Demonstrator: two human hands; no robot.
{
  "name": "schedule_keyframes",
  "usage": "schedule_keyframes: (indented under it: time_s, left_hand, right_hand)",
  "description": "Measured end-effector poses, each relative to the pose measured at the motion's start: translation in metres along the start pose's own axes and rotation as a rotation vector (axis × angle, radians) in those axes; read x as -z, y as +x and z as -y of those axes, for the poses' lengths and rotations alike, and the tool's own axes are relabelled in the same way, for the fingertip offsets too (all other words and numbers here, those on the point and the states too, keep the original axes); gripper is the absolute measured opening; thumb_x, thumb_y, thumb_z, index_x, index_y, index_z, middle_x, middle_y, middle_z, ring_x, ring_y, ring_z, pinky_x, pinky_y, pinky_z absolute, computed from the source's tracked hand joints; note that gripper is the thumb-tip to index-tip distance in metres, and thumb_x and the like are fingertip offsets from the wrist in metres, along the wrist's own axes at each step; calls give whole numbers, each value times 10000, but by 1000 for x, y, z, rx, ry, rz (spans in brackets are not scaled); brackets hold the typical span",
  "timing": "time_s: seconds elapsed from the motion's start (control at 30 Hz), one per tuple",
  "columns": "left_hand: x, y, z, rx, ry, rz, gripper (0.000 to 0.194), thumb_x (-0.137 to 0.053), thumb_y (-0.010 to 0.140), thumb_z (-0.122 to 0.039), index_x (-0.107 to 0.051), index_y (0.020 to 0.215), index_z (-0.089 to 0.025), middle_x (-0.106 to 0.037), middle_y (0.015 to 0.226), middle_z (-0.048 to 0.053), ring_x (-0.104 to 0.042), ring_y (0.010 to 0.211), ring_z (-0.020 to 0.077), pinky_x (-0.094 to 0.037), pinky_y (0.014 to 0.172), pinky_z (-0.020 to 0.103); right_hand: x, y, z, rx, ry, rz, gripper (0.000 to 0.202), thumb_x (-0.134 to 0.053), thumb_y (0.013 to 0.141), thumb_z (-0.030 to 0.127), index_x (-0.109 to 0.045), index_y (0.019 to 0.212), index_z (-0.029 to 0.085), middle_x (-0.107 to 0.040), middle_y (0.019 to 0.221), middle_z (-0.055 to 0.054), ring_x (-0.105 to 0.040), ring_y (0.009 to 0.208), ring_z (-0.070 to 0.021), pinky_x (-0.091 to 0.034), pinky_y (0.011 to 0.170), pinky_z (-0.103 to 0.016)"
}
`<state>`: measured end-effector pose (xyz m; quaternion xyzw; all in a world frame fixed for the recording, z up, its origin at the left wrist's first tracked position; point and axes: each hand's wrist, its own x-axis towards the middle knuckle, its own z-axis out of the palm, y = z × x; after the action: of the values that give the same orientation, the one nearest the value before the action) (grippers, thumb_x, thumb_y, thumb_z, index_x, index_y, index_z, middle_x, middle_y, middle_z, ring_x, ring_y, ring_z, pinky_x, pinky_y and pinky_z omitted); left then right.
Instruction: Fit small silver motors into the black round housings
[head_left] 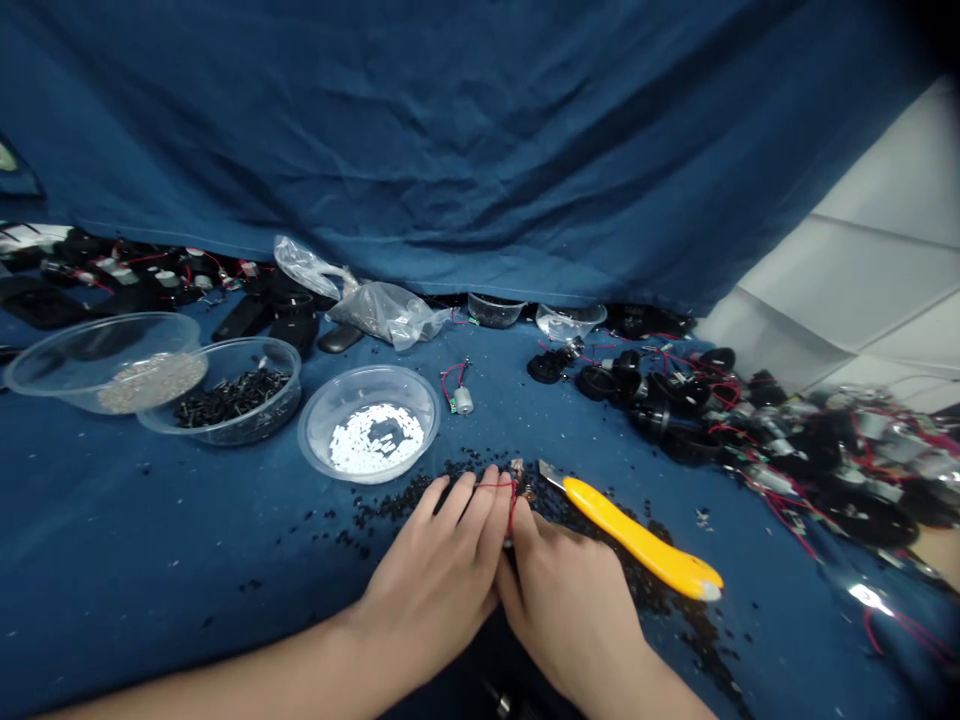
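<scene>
My left hand [442,550] and my right hand [574,600] meet low in the middle of the view, their fingers closed together round a small part with red wires [514,495]. The fingers hide most of that part; only the wires and a bit of coppery metal show beyond them. Just right of the hands lies a yellow utility knife [637,535], its blade pointing up and left. Small black bits [397,505] are scattered around the fingers and under the knife. Beyond the hands rests a small silver motor [463,400] with red wires.
A clear bowl of white pieces [311,455] stands left of the motor. Farther left are a bowl of black pieces [295,400] and a bowl of beige pieces [45,375]. A heap of black housings and red wires [810,440] spreads along the right. Blue cloth [450,150] hangs behind.
</scene>
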<state>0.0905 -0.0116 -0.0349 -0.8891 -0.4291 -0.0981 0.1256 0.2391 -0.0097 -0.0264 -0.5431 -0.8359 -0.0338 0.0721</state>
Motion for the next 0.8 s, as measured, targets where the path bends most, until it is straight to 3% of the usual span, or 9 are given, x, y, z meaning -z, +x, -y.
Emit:
schedule_keyframes:
  time_s: [0.13,0.33,0.57,0.8]
  left_hand:
    - [2,8,5,23,-67,56,598,-480,878,-263,-392,1405,3,-522,1388,186,-494,1203,319,-396,986,439]
    - [5,19,13,-23,-35,84,607,-518,869,-285,-410,1383,18,-537,1360,213,-516,1162,326,-442,887,423]
    - [-4,28,12,-35,9,102,537,-569,863,-251,-469,1337,-19,-607,1259,192,-554,1109,302,-451,827,386]
    - [-7,26,11,-21,10,109,579,-579,831,-244,-456,1342,-1,-627,1213,189,-561,1086,309,-462,847,398]
  right_hand:
    - [3,1,6,2,-123,14,313,-521,897,210,-557,1173,68,-685,689,-64,-680,520,-230,-387,418,-291]
    - [5,0,11,12,-206,-6,304,-550,904,232,-584,1131,32,-665,632,-81,-662,469,-249,-388,398,-297]
    - [0,-3,10,-11,-164,-51,336,-556,909,266,-546,1170,55,-652,611,-69,-647,465,-219,-372,406,-264]
    - [3,1,7,-12,-148,0,259,-568,875,244,-598,1085,96,-644,573,-52,-636,434,-214,-317,385,-260]
